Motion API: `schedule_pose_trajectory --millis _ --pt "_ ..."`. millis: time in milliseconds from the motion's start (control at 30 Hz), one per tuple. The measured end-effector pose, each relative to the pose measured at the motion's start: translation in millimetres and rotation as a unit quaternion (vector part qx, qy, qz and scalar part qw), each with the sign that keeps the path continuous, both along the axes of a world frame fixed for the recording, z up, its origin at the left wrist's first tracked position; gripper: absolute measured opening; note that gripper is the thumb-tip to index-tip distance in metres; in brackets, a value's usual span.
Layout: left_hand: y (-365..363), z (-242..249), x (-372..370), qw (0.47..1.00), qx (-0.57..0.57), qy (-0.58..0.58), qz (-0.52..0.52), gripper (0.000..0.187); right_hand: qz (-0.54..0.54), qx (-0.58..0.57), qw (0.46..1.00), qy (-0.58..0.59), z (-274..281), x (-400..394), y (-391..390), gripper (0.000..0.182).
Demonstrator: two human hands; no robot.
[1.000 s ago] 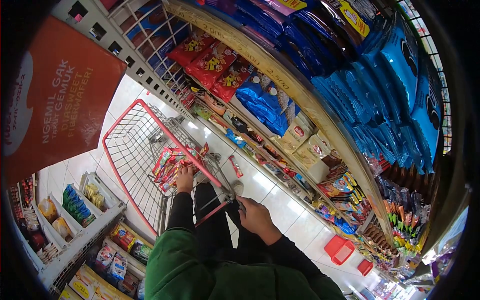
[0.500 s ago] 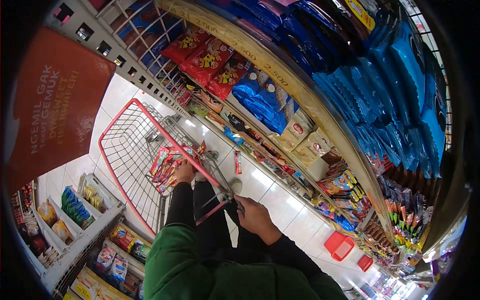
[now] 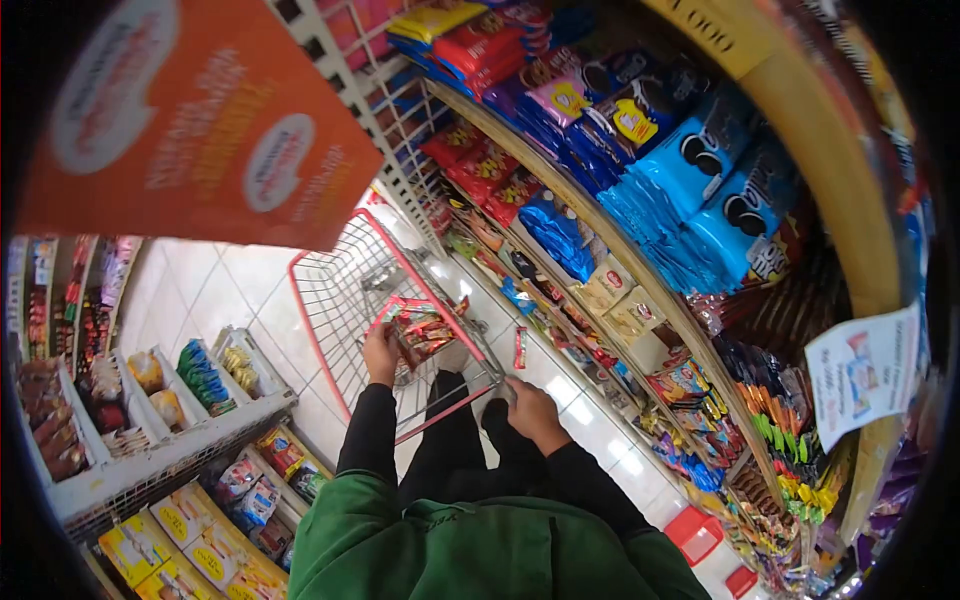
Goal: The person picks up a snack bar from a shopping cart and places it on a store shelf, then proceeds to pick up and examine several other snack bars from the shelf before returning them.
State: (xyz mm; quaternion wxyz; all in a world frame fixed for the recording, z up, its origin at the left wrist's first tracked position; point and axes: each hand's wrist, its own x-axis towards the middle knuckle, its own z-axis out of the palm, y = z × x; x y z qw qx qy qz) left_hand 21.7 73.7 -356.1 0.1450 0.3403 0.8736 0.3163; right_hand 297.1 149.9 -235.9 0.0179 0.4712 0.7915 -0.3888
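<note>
A shopping cart with a red rim [image 3: 408,262] and wire mesh stands in front of me. Several red and green snack packets [image 3: 428,328] lie in a pile in it. My left hand [image 3: 382,352] is at the left side of this pile, its fingers curled around the edge of the packets; its fingertips are partly hidden. My right hand [image 3: 534,410] is closed around the near right corner of the cart, beside the end of the red bar.
Shelves of blue packets [image 3: 690,190] and other snacks rise on the right. An orange sign [image 3: 200,130] hangs at upper left. White bins [image 3: 165,400] of snacks stand at lower left. A single red packet [image 3: 520,347] lies on the tiled floor, and red containers [image 3: 693,533] are at lower right.
The view has shifted, so the cart appears farther right and more bins show at left. My left hand has moved to the left side of the packets. My right hand stays at the cart's corner.
</note>
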Motion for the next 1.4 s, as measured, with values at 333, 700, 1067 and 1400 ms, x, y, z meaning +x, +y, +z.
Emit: schedule_pose_trajectory --millis 333,700,1067,1400 --pt "-16 117 -57 0.973 0.081 -0.215 -0.009 0.025 0.103 0.000 0.982 -0.155 36 -12 9 0.044" --pt "11 237 -16 0.859 0.131 -0.478 0.126 0.021 0.135 0.150 0.944 0.260 141 -78 17 0.066" --pt "9 200 -6 0.779 0.115 -0.612 0.072 0.025 0.066 0.212 0.946 0.236 145 -80 30 0.021" --pt "-4 181 -22 0.744 0.174 -0.620 0.182 0.029 -0.221 -0.189 0.851 0.439 166 -49 63 0.020"
